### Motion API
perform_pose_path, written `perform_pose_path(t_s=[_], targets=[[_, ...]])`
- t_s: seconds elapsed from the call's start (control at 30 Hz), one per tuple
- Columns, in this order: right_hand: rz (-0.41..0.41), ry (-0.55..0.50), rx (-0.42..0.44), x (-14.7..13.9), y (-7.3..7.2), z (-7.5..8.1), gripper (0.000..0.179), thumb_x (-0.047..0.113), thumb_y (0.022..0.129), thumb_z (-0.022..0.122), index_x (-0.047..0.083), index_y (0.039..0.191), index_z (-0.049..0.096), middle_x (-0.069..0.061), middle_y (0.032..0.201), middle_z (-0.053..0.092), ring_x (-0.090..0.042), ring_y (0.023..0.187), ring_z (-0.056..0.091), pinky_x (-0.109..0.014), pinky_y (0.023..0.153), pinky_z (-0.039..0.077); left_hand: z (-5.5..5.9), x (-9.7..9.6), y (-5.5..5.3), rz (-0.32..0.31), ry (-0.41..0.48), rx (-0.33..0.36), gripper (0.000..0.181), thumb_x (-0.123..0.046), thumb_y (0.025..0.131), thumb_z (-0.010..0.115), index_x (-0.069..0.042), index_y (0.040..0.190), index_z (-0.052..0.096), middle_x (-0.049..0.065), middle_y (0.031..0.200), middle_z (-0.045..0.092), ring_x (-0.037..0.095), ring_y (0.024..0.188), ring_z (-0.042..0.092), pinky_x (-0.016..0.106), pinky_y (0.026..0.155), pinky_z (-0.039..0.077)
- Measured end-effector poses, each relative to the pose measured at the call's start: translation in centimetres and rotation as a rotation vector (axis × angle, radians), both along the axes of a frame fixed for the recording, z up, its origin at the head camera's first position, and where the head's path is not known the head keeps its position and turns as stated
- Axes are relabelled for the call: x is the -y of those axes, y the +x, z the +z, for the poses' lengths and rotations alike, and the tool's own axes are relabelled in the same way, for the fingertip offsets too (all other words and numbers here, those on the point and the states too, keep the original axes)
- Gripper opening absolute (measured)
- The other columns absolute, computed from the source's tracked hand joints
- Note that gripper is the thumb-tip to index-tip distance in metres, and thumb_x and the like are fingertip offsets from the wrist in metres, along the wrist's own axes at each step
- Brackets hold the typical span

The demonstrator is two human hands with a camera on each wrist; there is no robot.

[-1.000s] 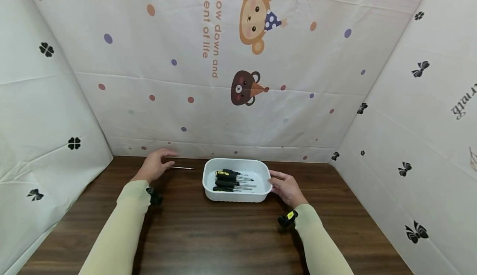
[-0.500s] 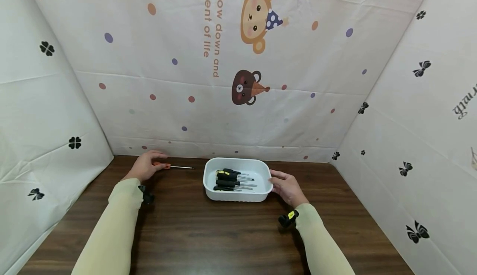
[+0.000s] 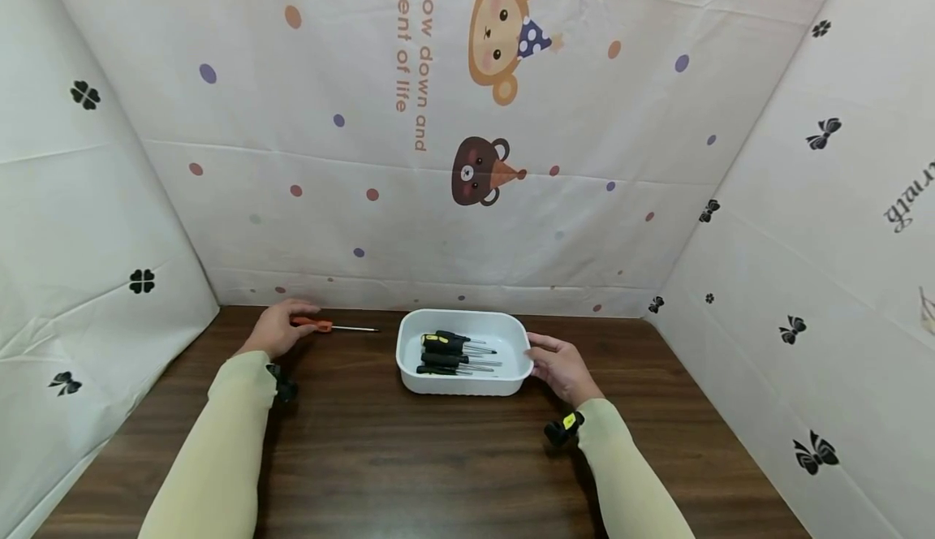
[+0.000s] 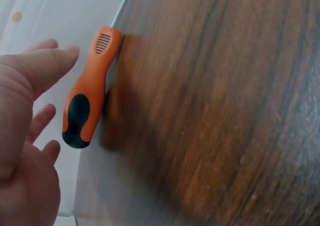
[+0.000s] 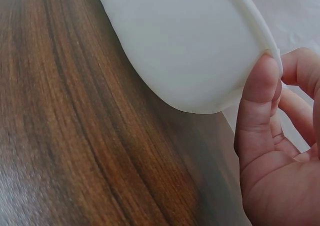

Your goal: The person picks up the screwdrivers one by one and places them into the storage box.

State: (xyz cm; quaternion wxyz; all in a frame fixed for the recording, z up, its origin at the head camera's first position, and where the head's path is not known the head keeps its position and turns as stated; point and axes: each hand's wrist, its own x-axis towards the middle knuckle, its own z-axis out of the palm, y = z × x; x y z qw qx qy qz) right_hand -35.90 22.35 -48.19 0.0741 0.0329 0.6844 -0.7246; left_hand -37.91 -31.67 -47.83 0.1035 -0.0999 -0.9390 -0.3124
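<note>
An orange screwdriver (image 3: 321,325) with a black-tipped handle lies on the table near the back wall, its shaft pointing right. My left hand (image 3: 276,329) is at its handle end; in the left wrist view that hand (image 4: 30,96) has its thumb and fingers apart from the handle, holding nothing. Several dark-handled screwdrivers, some with yellow marks, lie in the white plastic box (image 3: 456,387), shafts toward the right. My right hand (image 3: 561,366) holds the box's right end; in the right wrist view its thumb (image 5: 260,94) presses the wall near the rim, with the index finger beyond.
The dark wooden table (image 3: 409,466) meets a patterned white cloth wall (image 3: 409,230) just behind the box and the orange screwdriver. More white cloth (image 3: 738,303) rises along the right side and the left side.
My left hand has moved left off the screwdriver, baring its orange handle, which was hidden under the hand a second ago. The right hand and the box have stayed put.
</note>
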Motion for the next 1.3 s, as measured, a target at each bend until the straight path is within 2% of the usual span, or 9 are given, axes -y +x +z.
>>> perform_pose_path(t_s=[0.13, 0.37, 0.57, 0.77, 1.03, 1.3], targets=[[0.002, -0.003, 0.002, 0.0, -0.1, -0.1, 0.052, -0.002, 0.091, 0.07, -0.004, 0.142, 0.057, -0.02, 0.121, 0.073, -0.011, 0.068, 0.067, -0.024, 0.065, 0.059, -0.3, 0.3, -0.1, 0.006, -0.014, -0.005, 0.04, -0.011, 0.094, 0.074, 0.0, 0.131, 0.067, 0.031, 0.144, 0.054, 0.053, 0.135, 0.044, 0.067, 0.107, 0.04], [0.001, -0.003, -0.006, 0.0, -0.2, -0.3, 0.052, -0.002, 0.092, 0.069, -0.004, 0.142, 0.057, -0.017, 0.114, 0.074, -0.011, 0.069, 0.067, -0.024, 0.065, 0.059, -0.6, 0.7, -0.2, 0.021, -0.037, 0.04, 0.041, -0.008, 0.093, 0.072, 0.001, 0.132, 0.065, 0.032, 0.142, 0.055, 0.054, 0.131, 0.048, 0.067, 0.105, 0.042], [0.002, -0.005, -0.011, 0.1, -0.2, -0.2, 0.053, -0.001, 0.091, 0.07, -0.004, 0.142, 0.057, -0.022, 0.123, 0.071, -0.012, 0.07, 0.068, -0.024, 0.065, 0.059, -1.1, 1.2, -0.3, 0.046, -0.04, 0.069, 0.042, -0.009, 0.094, 0.071, 0.001, 0.134, 0.063, 0.033, 0.143, 0.053, 0.053, 0.131, 0.047, 0.067, 0.106, 0.042], [0.002, -0.001, -0.005, 0.2, -0.2, -0.1, 0.052, -0.001, 0.092, 0.07, -0.004, 0.142, 0.057, -0.021, 0.121, 0.072, -0.012, 0.07, 0.067, -0.024, 0.065, 0.059, -1.2, 1.3, -0.3, 0.072, -0.047, 0.105, 0.041, -0.009, 0.095, 0.07, 0.002, 0.134, 0.063, 0.035, 0.143, 0.052, 0.054, 0.131, 0.047, 0.067, 0.106, 0.042], [0.005, -0.017, -0.006, 0.1, 0.0, -0.1, 0.052, -0.002, 0.092, 0.068, -0.005, 0.143, 0.056, -0.021, 0.118, 0.073, -0.012, 0.069, 0.067, -0.024, 0.064, 0.059, -1.3, 1.2, -0.6, 0.089, -0.024, 0.153, 0.044, -0.006, 0.09, 0.076, 0.0, 0.132, 0.066, 0.033, 0.141, 0.054, 0.05, 0.124, 0.052, 0.064, 0.103, 0.044], [-0.006, -0.007, 0.001, 0.0, -0.1, -0.2, 0.051, -0.001, 0.092, 0.069, -0.003, 0.142, 0.057, -0.024, 0.125, 0.07, -0.012, 0.07, 0.067, -0.024, 0.065, 0.059, -1.1, 1.3, -0.1, 0.068, -0.027, 0.133, 0.038, -0.007, 0.09, 0.076, -0.002, 0.127, 0.07, 0.032, 0.135, 0.059, 0.048, 0.119, 0.056, 0.063, 0.1, 0.046]])
